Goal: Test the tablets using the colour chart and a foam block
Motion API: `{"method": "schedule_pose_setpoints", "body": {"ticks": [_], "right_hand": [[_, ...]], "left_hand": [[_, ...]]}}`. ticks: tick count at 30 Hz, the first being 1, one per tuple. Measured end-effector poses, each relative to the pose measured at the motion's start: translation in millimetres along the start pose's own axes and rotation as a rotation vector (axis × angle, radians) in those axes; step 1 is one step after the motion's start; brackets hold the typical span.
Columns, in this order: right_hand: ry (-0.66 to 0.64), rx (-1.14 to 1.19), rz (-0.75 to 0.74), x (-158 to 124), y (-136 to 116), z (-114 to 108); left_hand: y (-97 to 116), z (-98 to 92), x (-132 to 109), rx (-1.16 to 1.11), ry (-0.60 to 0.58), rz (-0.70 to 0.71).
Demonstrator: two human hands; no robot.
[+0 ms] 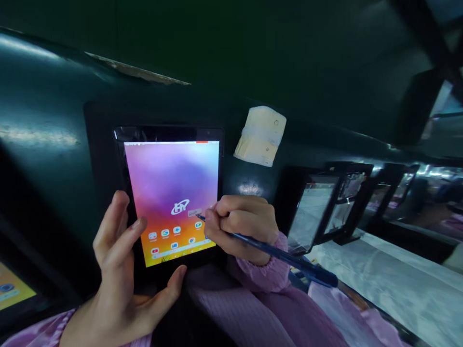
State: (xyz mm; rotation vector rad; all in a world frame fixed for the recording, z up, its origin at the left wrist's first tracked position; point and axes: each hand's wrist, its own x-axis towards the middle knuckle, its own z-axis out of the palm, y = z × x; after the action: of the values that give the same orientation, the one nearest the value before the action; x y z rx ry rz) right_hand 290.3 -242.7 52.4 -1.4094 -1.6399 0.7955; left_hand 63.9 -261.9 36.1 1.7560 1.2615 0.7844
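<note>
A tablet (pixel 173 178) lies lit on a dark mat, showing a purple-to-yellow home screen with app icons and a white logo. My right hand (pixel 246 224) pinches a dark blue pen (pixel 289 260) and rests over the tablet's right edge. The pen's thin tip is at a small grey label (pixel 194 212) on the screen, just right of the logo; its marks are too small to read. My left hand (pixel 119 270) is spread around the tablet's lower left corner, fingertips by the left edge and thumb by the bottom edge.
A cream taped block (pixel 261 136) sits right of the tablet on the green bench (pixel 249 185). Several dark-framed panels (pixel 314 207) stand farther right, near white sheeting (pixel 383 274). Another lit screen (pixel 14 286) shows at lower left. A torn strip (pixel 139 72) marks the bench behind.
</note>
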Motion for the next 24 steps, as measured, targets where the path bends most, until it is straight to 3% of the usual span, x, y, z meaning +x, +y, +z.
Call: {"method": "schedule_pose_setpoints", "body": {"ticks": [17, 24], "right_hand": [[0.001, -0.017, 0.039, 2.6, -5.6, -2.7], [0.035, -0.037, 0.046, -1.1, -4.6, -1.3]], "left_hand": [[0.9, -0.2, -1.1, 0.005, 0.003, -0.023], [-1.8, -1.0, 0.6, 0.020, -0.007, 0.032]]}}
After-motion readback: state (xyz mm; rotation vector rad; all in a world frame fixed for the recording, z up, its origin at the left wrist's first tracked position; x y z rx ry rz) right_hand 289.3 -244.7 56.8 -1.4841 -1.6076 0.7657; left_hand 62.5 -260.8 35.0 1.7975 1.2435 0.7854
